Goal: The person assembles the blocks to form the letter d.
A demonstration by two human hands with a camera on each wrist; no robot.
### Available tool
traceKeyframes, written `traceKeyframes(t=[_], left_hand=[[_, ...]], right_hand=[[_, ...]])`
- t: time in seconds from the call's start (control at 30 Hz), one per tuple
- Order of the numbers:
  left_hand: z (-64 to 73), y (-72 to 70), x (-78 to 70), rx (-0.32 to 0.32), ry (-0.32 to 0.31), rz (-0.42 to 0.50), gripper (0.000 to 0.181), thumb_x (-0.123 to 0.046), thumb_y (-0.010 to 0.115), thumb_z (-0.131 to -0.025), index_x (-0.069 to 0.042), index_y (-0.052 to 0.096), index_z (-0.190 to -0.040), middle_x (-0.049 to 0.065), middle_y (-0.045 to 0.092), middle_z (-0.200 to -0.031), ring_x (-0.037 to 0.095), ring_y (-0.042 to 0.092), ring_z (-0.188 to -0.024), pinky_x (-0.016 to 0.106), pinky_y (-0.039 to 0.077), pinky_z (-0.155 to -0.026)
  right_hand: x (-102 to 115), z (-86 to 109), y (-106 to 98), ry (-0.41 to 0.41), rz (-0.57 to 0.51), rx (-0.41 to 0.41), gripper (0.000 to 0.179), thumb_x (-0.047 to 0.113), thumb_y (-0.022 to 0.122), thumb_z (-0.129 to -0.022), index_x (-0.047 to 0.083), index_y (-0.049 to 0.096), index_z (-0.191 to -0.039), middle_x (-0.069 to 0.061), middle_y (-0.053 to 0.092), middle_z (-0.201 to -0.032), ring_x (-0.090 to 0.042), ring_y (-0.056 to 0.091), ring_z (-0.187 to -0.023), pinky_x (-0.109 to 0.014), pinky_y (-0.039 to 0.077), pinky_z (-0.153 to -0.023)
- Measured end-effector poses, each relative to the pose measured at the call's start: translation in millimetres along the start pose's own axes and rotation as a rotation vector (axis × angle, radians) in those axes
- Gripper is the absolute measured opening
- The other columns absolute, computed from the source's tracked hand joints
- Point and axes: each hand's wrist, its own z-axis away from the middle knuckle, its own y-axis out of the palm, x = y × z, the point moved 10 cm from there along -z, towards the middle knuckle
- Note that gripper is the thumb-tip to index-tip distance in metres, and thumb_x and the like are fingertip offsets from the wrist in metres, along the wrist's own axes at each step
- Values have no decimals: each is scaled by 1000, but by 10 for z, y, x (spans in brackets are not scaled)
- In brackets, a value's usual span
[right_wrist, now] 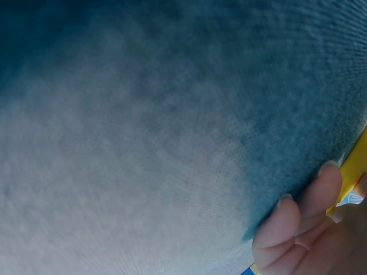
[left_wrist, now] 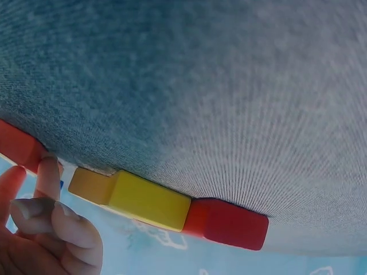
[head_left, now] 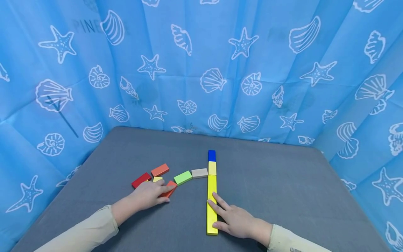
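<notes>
Blue shell-print curtain [head_left: 189, 85] surrounds grey fabric-covered table [head_left: 283, 189]. On my feed, left hand [head_left: 149, 193] pinches nearer orange block [head_left: 169, 193]; right hand [head_left: 236, 220], fingers extended, touches 2 yellow blocks [head_left: 211, 217].

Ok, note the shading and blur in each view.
Head: long yellow block crisp, a soft shadow beside the left hand. Left wrist: the grey cloth turns dark bluish at upper left, paler at right. Right wrist: that cloth mostly blurred, darkest at top left.
</notes>
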Motion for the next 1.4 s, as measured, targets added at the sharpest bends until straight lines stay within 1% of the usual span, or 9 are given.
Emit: traceKeyframes(t=[0.2, 0.37, 0.47, 0.57, 0.7, 0.8, 0.87, 1.1, 1.4], left_hand=[[2, -17, 12, -12, 8, -14, 53, -42, 72, -86, -14, 64, -129, -1, 48, -82, 7, 39, -60, 22, 33, -52], [25, -149, 107, -131, 22, -27, 47, -38, 71, -87, -11, 66, -126, -2, 46, -80, 5, 33, -52, 21, 28, -47], [30, -247, 227, -218, 24, -33, 41, -26, 73, -87, -9, 67, -124, 1, 50, -85, 4, 33, -53, 20, 29, -47], [13, -294, 384, -254, -2, -60, 38, -20, 75, -86, -8, 67, -121, 8, 56, -96, 5, 38, -52, 21, 35, -49], [-39, -250, 603, -194, -89, -55, 40, -23, 72, -88, -12, 65, -126, 15, 57, -115, 12, 53, -60, 27, 48, -57], [-95, -171, 719, -113, -157, -27, 45, -29, 68, -92, -16, 61, -134, 18, 55, -126, 23, 63, -79, 37, 53, -69], [-136, -120, 756, -64, -185, -20, 47, -32, 65, -93, -17, 58, -137, 19, 53, -131, 30, 64, -91, 43, 54, -75], [-249, -46, 771, 18, -208, 2, 45, -30, 64, -95, -13, 59, -136, 22, 56, -131, 38, 60, -110, 51, 50, -86], [-359, -13, 775, 31, -162, -24, 36, -21, 69, -91, -11, 67, -125, 12, 69, -110, 28, 65, -94, 44, 53, -81]], right_hand=[[-7, -3, 6, 3, -4, 4, 69, 54, 44, -99, 18, 26, -155, -8, 12, -162, -32, 55, -120, -46, 48, -90], [-6, 0, 2, 5, -1, 4, 69, 54, 43, -99, 18, 26, -155, -8, 12, -162, -32, 54, -120, -47, 48, -90], [-6, 6, -7, 6, -3, 1, 69, 53, 44, -99, 17, 26, -155, -8, 12, -162, -32, 54, -121, -46, 48, -90], [-6, 8, -12, 6, -4, 1, 69, 53, 44, -99, 17, 26, -155, -8, 11, -162, -32, 54, -121, -46, 48, -90], [-2, 11, -18, 3, -5, -1, 69, 53, 43, -99, 17, 26, -155, -8, 11, -162, -32, 53, -122, -47, 48, -91], [3, 18, -21, 2, -9, 0, 69, 53, 44, -99, 16, 26, -155, -9, 11, -162, -33, 53, -122, -48, 48, -91], [10, 20, -20, 1, -11, 0, 69, 53, 44, -99, 16, 26, -155, -9, 11, -162, -33, 53, -122, -48, 48, -91], [16, 8, -13, 3, -14, -2, 69, 53, 43, -99, 17, 26, -155, -8, 11, -162, -33, 53, -122, -48, 47, -91], [14, 7, -19, -13, -12, -14, 69, 53, 42, -100, 16, 25, -155, -9, 11, -162, -33, 53, -121, -47, 48, -90]])
